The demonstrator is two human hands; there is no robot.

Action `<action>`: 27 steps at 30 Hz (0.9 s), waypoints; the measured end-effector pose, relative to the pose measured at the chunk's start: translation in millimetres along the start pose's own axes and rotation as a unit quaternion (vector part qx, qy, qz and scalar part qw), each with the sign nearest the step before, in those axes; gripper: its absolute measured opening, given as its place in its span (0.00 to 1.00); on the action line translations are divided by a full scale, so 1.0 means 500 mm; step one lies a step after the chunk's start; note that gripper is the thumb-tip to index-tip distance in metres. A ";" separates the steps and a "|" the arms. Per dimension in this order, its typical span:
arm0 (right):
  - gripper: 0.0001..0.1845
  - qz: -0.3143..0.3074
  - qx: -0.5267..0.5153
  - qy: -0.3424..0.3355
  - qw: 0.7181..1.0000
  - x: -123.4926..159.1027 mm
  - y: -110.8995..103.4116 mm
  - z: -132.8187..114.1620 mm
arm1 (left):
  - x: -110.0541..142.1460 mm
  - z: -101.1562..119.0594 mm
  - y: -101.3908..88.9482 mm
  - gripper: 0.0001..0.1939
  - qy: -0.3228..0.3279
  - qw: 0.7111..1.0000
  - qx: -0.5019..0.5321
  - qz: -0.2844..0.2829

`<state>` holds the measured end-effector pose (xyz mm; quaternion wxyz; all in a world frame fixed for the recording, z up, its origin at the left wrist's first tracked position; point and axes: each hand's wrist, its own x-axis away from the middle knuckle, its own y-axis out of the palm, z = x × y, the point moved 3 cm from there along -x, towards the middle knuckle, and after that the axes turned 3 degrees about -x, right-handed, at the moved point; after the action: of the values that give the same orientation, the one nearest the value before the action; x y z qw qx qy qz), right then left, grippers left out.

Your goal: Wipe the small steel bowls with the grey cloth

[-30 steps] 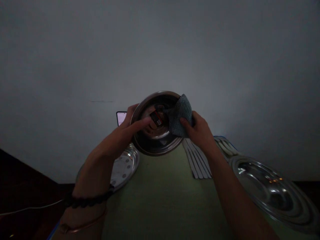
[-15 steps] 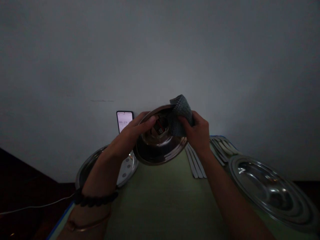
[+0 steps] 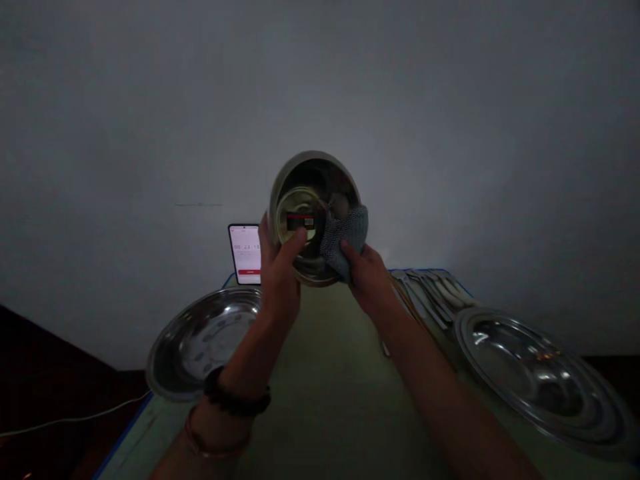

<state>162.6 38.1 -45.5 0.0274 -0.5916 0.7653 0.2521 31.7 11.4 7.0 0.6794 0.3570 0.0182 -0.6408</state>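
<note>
A shiny metal bowl (image 3: 314,163) is held up above the table, its round face turned toward me and a dark label with a red stripe near its middle. My left hand (image 3: 280,273) grips its left lower side, the thumb lying over the face by the label. At the lower right, my right hand (image 3: 367,273) pinches a grey woven cloth (image 3: 345,243) over the bowl's rim. The fingers behind the bowl and cloth are hidden.
A wide metal basin (image 3: 175,353) stands at the left. Behind it a phone (image 3: 245,253) showing a timer leans on the wall (image 3: 320,80). Several pieces of cutlery (image 3: 430,293) and stacked metal plates (image 3: 530,380) lie on the right of the green table (image 3: 340,400).
The bowl has been raised and tilted upright, its face swinging toward me. Both hands moved with it, and the cloth has gone from its upper right edge to its lower right.
</note>
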 end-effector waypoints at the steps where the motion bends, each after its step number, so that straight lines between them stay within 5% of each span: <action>1: 0.16 -0.001 0.016 -0.012 1.000 -0.008 -0.013 -0.010 | -0.008 0.007 -0.002 0.20 -0.042 0.999 0.005 -0.032; 4: 0.15 -0.030 0.112 -0.064 0.991 -0.025 -0.051 -0.059 | -0.030 0.043 -0.014 0.07 -0.136 0.988 -0.001 -0.077; 7: 0.15 -0.074 0.220 -0.110 0.966 -0.022 -0.062 -0.108 | -0.039 0.070 -0.024 0.08 -0.147 0.984 -0.017 -0.098; 10: 0.11 -0.034 0.325 -0.165 0.931 -0.008 -0.057 -0.142 | -0.032 0.059 -0.028 0.11 -0.198 0.973 -0.068 -0.095; 12: 0.11 0.031 0.365 -0.206 0.907 0.001 -0.052 -0.154 | -0.025 0.048 -0.023 0.12 -0.180 0.977 -0.063 -0.097; 15: 0.13 0.127 0.347 -0.241 0.898 0.012 -0.043 -0.148 | -0.018 0.044 -0.007 0.11 -0.051 0.995 -0.007 -0.090; 18: 0.14 0.153 0.300 -0.209 0.918 0.020 -0.023 -0.113 | -0.010 0.035 0.001 0.11 0.055 0.998 0.021 -0.028; 21: 0.13 0.105 0.278 -0.131 0.946 0.030 0.010 -0.068 | -0.004 0.015 -0.008 0.12 0.101 0.992 0.014 0.080; 24: 0.14 0.022 0.267 -0.062 0.961 0.035 0.032 -0.042 | -0.006 0.004 -0.018 0.13 0.099 0.987 0.003 0.126; 27: 0.16 0.012 0.300 -0.057 0.952 0.022 0.014 -0.052 | -0.021 0.016 -0.020 0.12 0.038 0.996 0.001 0.086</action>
<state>159.4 18.4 -23.9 0.2445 -0.5315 0.8098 0.0445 17.4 17.1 13.2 0.7308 0.3818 0.0127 -0.5657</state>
